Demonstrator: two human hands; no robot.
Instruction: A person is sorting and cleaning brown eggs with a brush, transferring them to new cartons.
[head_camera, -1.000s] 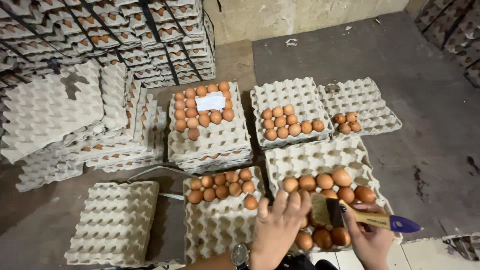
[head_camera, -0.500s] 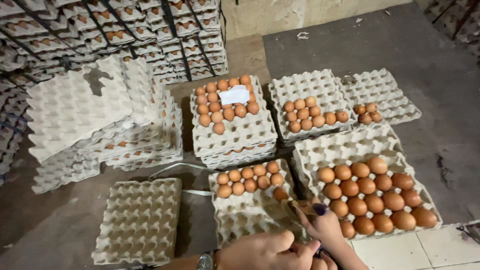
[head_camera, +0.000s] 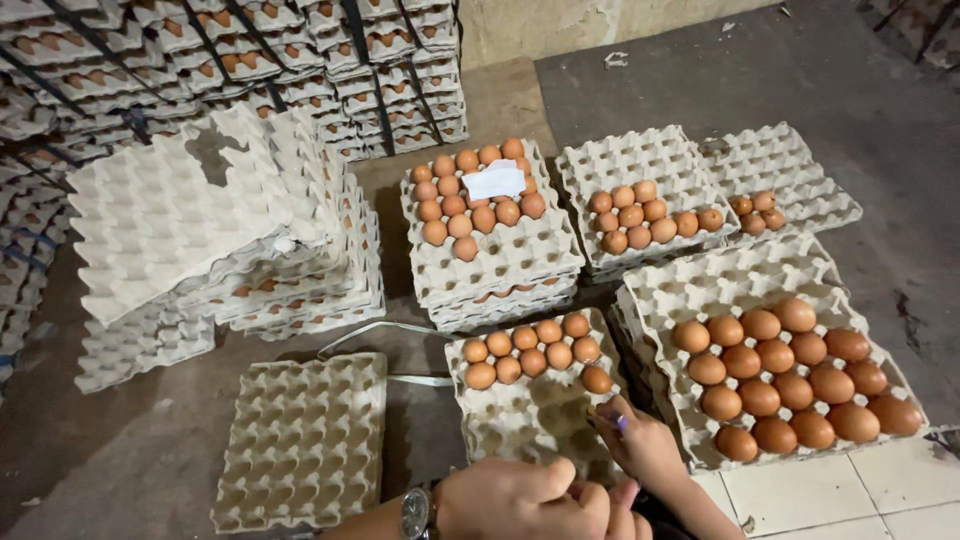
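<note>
My right hand (head_camera: 645, 450) rests at the near edge of a grey egg tray (head_camera: 520, 425), its fingers closed around a tool of which only a purple tip (head_camera: 612, 422) shows. The nearest brown egg (head_camera: 597, 380) lies just above its fingertips. My left hand (head_camera: 525, 495), with a watch (head_camera: 417, 512) on the wrist, is curled into a fist at the bottom edge and touches the right hand. I see nothing in it. To the right, a fuller tray (head_camera: 745, 270) holds several larger brown eggs (head_camera: 775, 355).
An empty tray (head_camera: 300, 440) lies near left. Stacked trays with eggs and a white paper slip (head_camera: 495, 182) sit in the middle, with two more part-filled stacks (head_camera: 640, 160) (head_camera: 800, 175) behind on the right. A leaning pile of empty trays (head_camera: 190, 220) stands left, and full crates (head_camera: 300, 40) behind.
Both hands have dropped to the bottom edge and come together. The left hand's spread fingers have curled shut. The brush, seen whole before, is now hidden except for its purple tip.
</note>
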